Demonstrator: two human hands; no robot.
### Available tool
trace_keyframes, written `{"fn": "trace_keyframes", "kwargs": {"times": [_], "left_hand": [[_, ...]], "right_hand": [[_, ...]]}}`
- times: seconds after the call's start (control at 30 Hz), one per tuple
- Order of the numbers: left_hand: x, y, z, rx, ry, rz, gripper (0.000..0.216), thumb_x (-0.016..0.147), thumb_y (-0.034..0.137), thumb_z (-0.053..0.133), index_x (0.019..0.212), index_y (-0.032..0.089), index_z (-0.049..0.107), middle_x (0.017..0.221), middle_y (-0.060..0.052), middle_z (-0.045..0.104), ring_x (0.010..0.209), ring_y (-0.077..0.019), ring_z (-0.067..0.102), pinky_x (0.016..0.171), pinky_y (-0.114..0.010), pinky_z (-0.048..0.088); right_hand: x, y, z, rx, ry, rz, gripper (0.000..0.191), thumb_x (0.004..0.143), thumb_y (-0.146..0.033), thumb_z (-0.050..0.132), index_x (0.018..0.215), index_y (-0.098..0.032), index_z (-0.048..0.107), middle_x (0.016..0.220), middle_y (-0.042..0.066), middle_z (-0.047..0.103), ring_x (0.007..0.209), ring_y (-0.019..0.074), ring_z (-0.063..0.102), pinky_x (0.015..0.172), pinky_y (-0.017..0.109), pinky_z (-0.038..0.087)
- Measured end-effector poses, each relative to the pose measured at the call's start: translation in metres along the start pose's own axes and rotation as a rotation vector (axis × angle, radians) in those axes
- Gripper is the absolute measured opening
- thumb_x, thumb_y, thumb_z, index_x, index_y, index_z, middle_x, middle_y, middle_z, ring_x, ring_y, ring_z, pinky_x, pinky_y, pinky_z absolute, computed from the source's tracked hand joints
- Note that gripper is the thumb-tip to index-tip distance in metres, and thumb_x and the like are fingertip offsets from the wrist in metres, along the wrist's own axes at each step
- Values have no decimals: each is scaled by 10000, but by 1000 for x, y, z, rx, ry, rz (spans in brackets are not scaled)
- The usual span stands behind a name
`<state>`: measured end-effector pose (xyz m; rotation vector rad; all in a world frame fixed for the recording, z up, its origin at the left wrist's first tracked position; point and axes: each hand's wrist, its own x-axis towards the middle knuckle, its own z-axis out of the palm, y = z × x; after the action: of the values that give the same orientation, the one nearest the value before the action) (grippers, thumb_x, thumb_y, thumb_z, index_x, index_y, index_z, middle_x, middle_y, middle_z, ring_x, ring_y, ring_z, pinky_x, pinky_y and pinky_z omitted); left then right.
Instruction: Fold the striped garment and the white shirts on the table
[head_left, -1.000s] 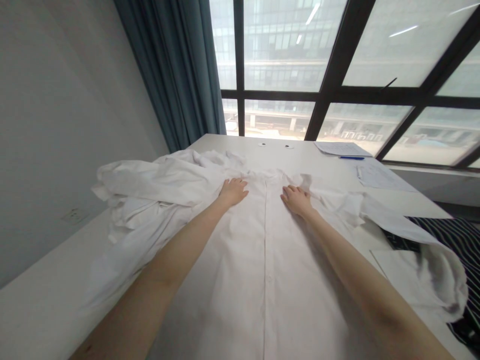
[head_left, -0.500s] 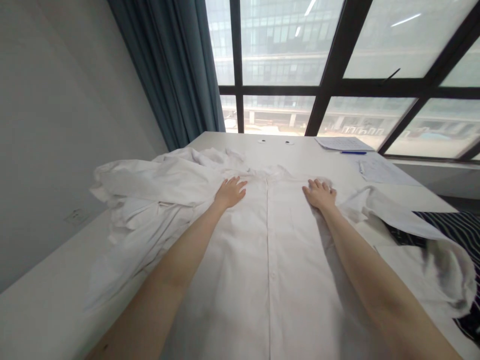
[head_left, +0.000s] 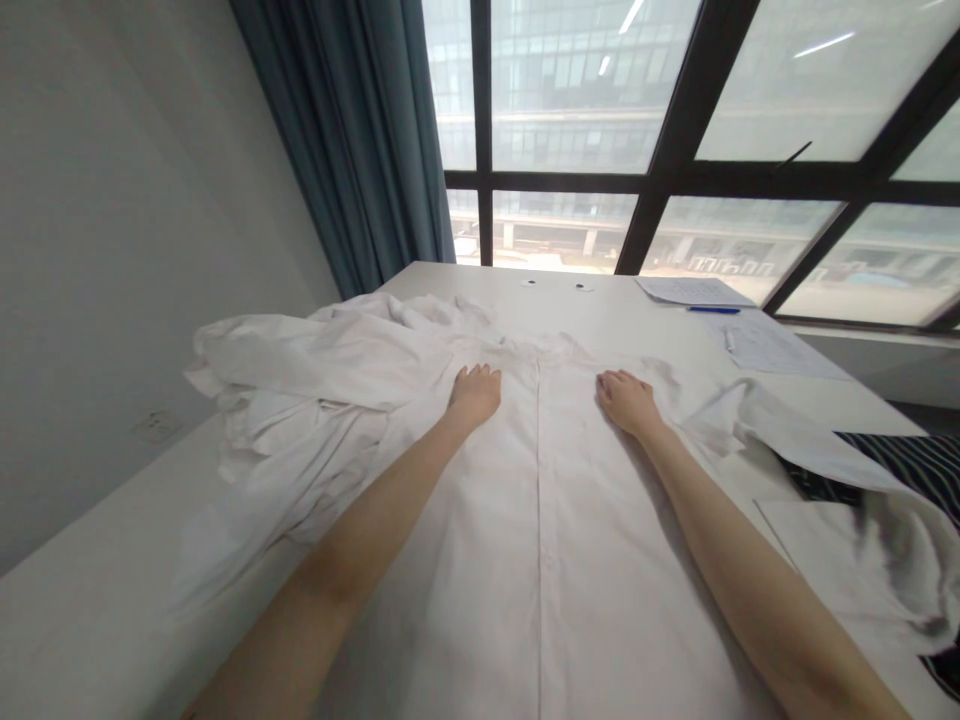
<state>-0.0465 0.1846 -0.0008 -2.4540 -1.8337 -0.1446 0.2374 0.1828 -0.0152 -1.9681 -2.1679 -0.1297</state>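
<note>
A white button-up shirt (head_left: 502, 520) lies spread on the table with its button placket running down the middle and its collar toward the window. On the left of its upper front, my left hand (head_left: 477, 393) rests with fingers curled in against the cloth. My right hand (head_left: 628, 400) is closed on the cloth on the other side of the placket, near the shoulder. The fingertips of both hands are partly hidden. One sleeve (head_left: 817, 440) stretches out to the right.
More crumpled white cloth (head_left: 300, 360) is heaped at the left. On the white table (head_left: 495, 285), papers (head_left: 780, 345) and a blue pen (head_left: 712, 310) lie at the back right. Black striped fabric (head_left: 907, 465) is at the right edge. A window and a blue curtain (head_left: 360, 130) stand behind.
The spread fingers of both hands have curled in. Both hands have moved slightly toward the placket and a little nearer to me.
</note>
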Motion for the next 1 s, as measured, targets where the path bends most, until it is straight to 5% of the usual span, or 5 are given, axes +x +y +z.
{"fn": "trace_keyframes", "kwargs": {"times": [0.2,0.33,0.7,0.83,1.0], "left_hand": [[-8,38,7,-32,-54,46,553,989,408,286,1504,208,318,1587,-120,276,1465,-289,238,1141,-531,230],[-11,32,10,-40,-57,59,570,998,465,258,1518,234,287,1602,-102,240,1476,-271,212,1156,-509,201],[-24,-30,8,-24,-58,51,601,1005,545,174,1521,262,296,1607,-69,229,1484,-233,200,1181,-469,162],[-23,-28,11,-25,-46,54,608,1002,552,174,1518,259,303,1605,-78,238,1481,-241,208,1179,-479,164],[-23,-28,12,-25,-40,55,611,999,556,165,1519,264,300,1608,-67,229,1485,-234,191,1183,-471,152]], "right_hand": [[-1,-17,9,2,-124,-10,561,977,-474,257,1485,-264,374,1587,49,312,1427,291,301,1103,548,288],[0,-13,7,-9,-160,24,599,973,-536,206,1509,-296,325,1608,24,258,1446,289,263,1113,560,269],[-8,10,-2,-50,-73,113,590,978,-455,236,1464,-163,399,1544,125,383,1395,300,350,1092,511,311],[-9,-7,-7,-54,-11,46,513,968,-310,272,1385,-92,477,1491,191,434,1389,327,337,1088,532,284],[3,-48,-3,12,-85,-205,470,963,-353,364,1400,-230,483,1500,57,462,1394,205,350,1107,370,299]]}}
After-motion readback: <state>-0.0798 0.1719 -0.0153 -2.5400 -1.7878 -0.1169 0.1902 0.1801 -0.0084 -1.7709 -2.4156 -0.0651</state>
